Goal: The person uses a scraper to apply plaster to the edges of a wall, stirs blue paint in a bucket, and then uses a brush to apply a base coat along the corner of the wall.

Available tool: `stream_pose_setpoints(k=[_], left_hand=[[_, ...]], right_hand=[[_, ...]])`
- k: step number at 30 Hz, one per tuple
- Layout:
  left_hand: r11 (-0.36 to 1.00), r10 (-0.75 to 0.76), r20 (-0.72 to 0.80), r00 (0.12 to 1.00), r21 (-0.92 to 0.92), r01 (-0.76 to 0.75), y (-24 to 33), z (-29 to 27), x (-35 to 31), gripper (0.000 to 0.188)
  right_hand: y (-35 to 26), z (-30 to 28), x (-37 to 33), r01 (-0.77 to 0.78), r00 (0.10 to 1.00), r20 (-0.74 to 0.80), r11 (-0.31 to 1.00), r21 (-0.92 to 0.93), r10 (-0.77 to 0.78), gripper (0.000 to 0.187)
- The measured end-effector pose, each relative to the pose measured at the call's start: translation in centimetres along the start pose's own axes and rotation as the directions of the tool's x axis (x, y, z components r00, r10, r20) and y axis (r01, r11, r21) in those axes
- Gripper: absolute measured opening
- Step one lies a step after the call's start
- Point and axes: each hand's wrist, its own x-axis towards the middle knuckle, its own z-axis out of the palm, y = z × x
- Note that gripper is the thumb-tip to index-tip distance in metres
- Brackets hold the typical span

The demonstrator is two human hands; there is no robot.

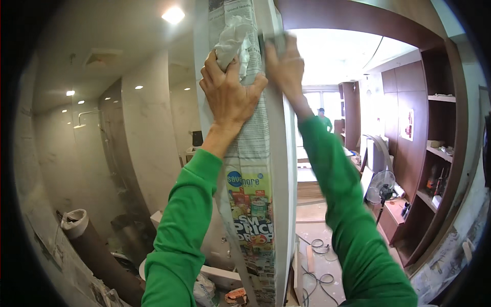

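Observation:
Newspaper and a coloured flyer form a paper covering (pixel 250 138) on the upright post in front of me. A white edge strip (pixel 279 153) runs down its right side. High on the paper, my left hand (pixel 228 94) closes around a crumpled white wad (pixel 232 41), a rag or tissue; I cannot tell which. At about the same height, my right hand (pixel 287 66) is blurred by motion. It grips a small grey block (pixel 277 43) against the white edge. The face of the block touching the edge is hidden.
A bathroom with a glass shower and a brown roll (pixel 97 256) lies left. To the right are brown shelves (pixel 434 148), a standing fan (pixel 381 189) and a looped cable (pixel 322 279) on the floor. A person in green (pixel 324 120) stands far back.

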Motion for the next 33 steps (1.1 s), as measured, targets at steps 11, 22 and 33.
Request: stream_pose_setpoints(k=[11,22,33], left_hand=[[0.996,-0.038,-0.011,0.999,-0.075,0.037,1.0,1.0,-0.3,0.058],[0.996,-0.026,-0.049,0.998,-0.088,0.021,2.1,1.4,0.3,0.063],[0.996,-0.067,0.073,0.995,-0.057,0.071,0.4,0.2,0.8,0.078]], right_hand=[[-1.8,1.8,11.7,-0.195,0.971,0.126,0.977,-0.087,0.205,0.035],[6.9,3.6,12.6,0.742,0.630,-0.041,0.616,-0.265,-0.776,0.028],[-2.1,-22.7,-37.8,-0.364,0.788,0.487,0.923,-0.125,0.377,0.057]])
